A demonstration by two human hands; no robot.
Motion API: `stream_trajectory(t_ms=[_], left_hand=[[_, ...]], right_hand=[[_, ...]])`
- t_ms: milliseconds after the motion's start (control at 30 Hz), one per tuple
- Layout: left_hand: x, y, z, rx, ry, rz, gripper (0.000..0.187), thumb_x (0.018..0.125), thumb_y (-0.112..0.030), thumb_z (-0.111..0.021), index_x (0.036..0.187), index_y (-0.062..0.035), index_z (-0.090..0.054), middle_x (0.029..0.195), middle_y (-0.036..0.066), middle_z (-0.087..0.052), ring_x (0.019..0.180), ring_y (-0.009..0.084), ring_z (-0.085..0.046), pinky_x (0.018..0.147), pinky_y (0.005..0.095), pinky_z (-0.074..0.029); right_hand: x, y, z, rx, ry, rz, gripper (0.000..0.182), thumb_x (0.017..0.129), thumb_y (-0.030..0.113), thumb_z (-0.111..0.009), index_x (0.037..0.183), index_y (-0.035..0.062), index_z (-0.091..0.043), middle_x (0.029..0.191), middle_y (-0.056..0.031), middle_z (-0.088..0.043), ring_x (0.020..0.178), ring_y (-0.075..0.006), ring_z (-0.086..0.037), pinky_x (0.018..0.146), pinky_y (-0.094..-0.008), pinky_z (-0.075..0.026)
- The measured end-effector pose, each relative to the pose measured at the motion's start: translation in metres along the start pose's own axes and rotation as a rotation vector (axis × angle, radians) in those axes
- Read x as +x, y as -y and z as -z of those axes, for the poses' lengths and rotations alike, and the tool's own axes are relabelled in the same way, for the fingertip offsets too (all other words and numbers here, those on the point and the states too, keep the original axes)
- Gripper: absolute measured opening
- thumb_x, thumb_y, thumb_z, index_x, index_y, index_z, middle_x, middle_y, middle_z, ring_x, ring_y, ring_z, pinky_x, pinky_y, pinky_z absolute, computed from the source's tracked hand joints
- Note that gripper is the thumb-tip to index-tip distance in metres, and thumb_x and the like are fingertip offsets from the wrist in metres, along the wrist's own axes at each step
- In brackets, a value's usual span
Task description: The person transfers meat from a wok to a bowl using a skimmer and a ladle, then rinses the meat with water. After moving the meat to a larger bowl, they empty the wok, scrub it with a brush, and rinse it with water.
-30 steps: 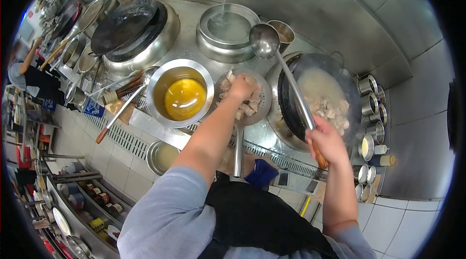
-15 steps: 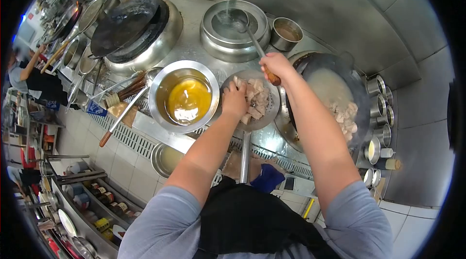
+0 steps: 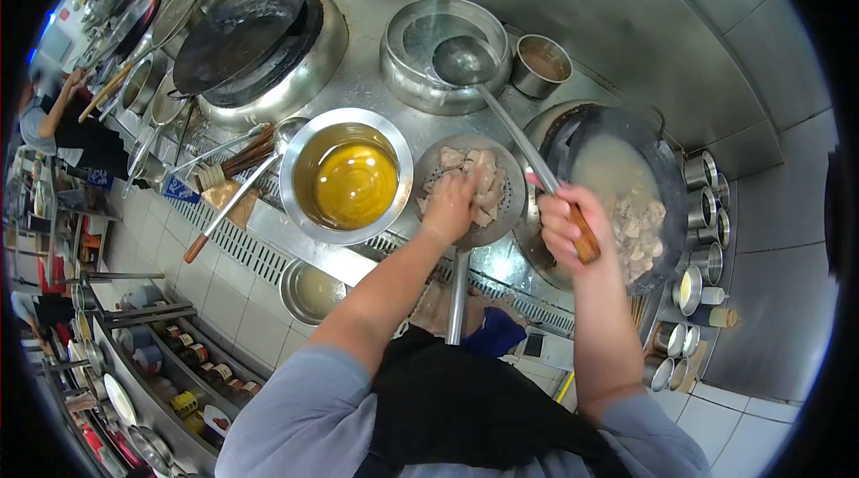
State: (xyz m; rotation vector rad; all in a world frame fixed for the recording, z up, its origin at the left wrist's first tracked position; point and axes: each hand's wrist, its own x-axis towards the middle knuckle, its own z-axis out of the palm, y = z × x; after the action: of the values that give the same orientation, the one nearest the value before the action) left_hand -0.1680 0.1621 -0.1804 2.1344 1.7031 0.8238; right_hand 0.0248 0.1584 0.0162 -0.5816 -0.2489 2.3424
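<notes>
My left hand (image 3: pixel 450 207) rests on pale meat pieces (image 3: pixel 488 183) in a perforated strainer (image 3: pixel 512 200); its fingertips are partly blurred among the pieces, and whether they grip any is unclear. The strainer's metal handle (image 3: pixel 457 299) points toward my apron. My right hand (image 3: pixel 577 226) is closed round the wooden end of a long ladle (image 3: pixel 523 142), whose bowl is over the front rim of the round water basin (image 3: pixel 403 53). On the right, a dark wok (image 3: pixel 674 209) holds cloudy liquid and more meat. Left of the strainer stands a steel bowl (image 3: pixel 290 196) of yellow liquid.
A small pot (image 3: pixel 541 66) stands beside the basin. An empty-looking dark wok (image 3: pixel 233 48) is at the upper left. Metal cups (image 3: pixel 702 209) line the right side. Below the counter is a pot (image 3: pixel 313 292). Another person (image 3: pixel 72 133) stands at the far left.
My right hand has moved down and toward me, drawing the ladle's bowl from the water to the basin's front rim. My left hand has shifted right over the meat.
</notes>
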Motion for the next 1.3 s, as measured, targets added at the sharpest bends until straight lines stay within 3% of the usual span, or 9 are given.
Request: stream_trajectory(t_ms=[200,367,433,567,667,833,900,1100,1300], left_hand=[[0.026,0.014,0.007,0.074,0.074,0.304,0.038,0.079,-0.018,-0.068,0.113,-0.0051,-0.056,0.115,0.017,-0.056,0.111,0.0341,-0.051,0.092,0.0442,-0.042],[0.048,0.028,-0.002,-0.036,-0.074,0.231,0.019,0.083,-0.010,-0.058,0.101,-0.0029,-0.057,0.098,0.022,-0.062,0.092,0.0403,-0.060,0.082,0.0466,-0.048],[0.059,0.015,0.014,-0.060,0.138,0.524,0.020,0.087,-0.017,-0.053,0.098,-0.0007,-0.059,0.097,0.025,-0.064,0.092,0.0407,-0.062,0.081,0.0480,-0.049],[0.067,0.003,0.011,-0.101,0.103,0.164,0.034,0.092,-0.023,-0.044,0.096,0.0052,-0.062,0.099,0.027,-0.064,0.094,0.0414,-0.062,0.085,0.0477,-0.048],[0.078,0.016,0.011,-0.282,0.058,0.210,0.031,0.088,-0.026,-0.050,0.087,0.0000,-0.068,0.102,0.022,-0.065,0.102,0.0372,-0.057,0.093,0.0432,-0.044],[0.078,0.038,0.002,-0.004,-0.068,0.200,0.024,0.081,-0.015,-0.057,0.097,0.0017,-0.064,0.113,0.020,-0.061,0.107,0.0389,-0.055,0.095,0.0436,-0.043],[0.077,0.032,0.004,-0.061,0.012,0.509,0.037,0.077,-0.022,-0.063,0.106,0.0019,-0.060,0.114,0.021,-0.060,0.108,0.0383,-0.055,0.097,0.0430,-0.043],[0.077,0.055,-0.001,0.100,0.361,0.399,0.058,0.074,-0.040,-0.070,0.113,0.0011,-0.059,0.111,0.024,-0.063,0.104,0.0399,-0.059,0.091,0.0418,-0.048],[0.053,0.044,-0.020,-0.178,0.249,0.374,0.056,0.081,-0.031,-0.066,0.125,0.0002,-0.049,0.114,0.024,-0.062,0.111,0.0378,-0.057,0.096,0.0442,-0.045]], right_hand=[[-0.084,-0.014,-0.010,-0.169,-0.256,0.020,0.041,0.088,0.007,-0.044,0.128,-0.0047,-0.046,0.066,-0.0055,-0.048,0.038,-0.0131,-0.041,0.032,-0.0266,-0.036],[-0.134,-0.024,-0.016,-0.331,-0.317,0.046,0.043,0.087,0.005,-0.045,0.129,-0.0043,-0.044,0.065,-0.0063,-0.048,0.038,-0.0141,-0.045,0.031,-0.0278,-0.036],[-0.150,-0.028,-0.020,-0.415,-0.380,0.034,0.043,0.087,0.004,-0.045,0.129,-0.0039,-0.044,0.065,-0.0065,-0.048,0.038,-0.0141,-0.046,0.032,-0.0275,-0.036],[-0.166,-0.037,-0.020,-0.513,-0.421,0.049,0.046,0.086,0.003,-0.045,0.131,-0.0031,-0.044,0.064,-0.0068,-0.047,0.035,-0.0137,-0.043,0.031,-0.0261,-0.036],[-0.169,-0.043,-0.022,-0.606,-0.473,0.063,0.047,0.085,0.003,-0.046,0.132,-0.0019,-0.044,0.063,-0.0066,-0.048,0.036,-0.0132,-0.044,0.033,-0.0244,-0.036],[-0.164,-0.049,-0.023,-0.786,-0.474,0.070,0.048,0.084,0.002,-0.050,0.132,-0.0005,-0.045,0.063,-0.0051,-0.050,0.039,-0.0124,-0.046,0.036,-0.0225,-0.038],[-0.162,-0.053,-0.024,-0.858,-0.478,0.098,0.050,0.083,0.001,-0.049,0.133,-0.0003,-0.044,0.063,-0.0042,-0.050,0.039,-0.0121,-0.046,0.036,-0.0226,-0.038],[-0.149,-0.059,-0.021,-1.019,-0.503,0.090,0.048,0.086,-0.001,-0.047,0.133,0.0020,-0.045,0.063,-0.0014,-0.048,0.041,-0.0099,-0.047,0.039,-0.0236,-0.040],[-0.120,-0.050,-0.024,-1.038,-0.472,0.114,0.035,0.086,0.000,-0.048,0.120,0.0001,-0.051,0.066,-0.0016,-0.050,0.042,-0.0095,-0.046,0.040,-0.0240,-0.041]])
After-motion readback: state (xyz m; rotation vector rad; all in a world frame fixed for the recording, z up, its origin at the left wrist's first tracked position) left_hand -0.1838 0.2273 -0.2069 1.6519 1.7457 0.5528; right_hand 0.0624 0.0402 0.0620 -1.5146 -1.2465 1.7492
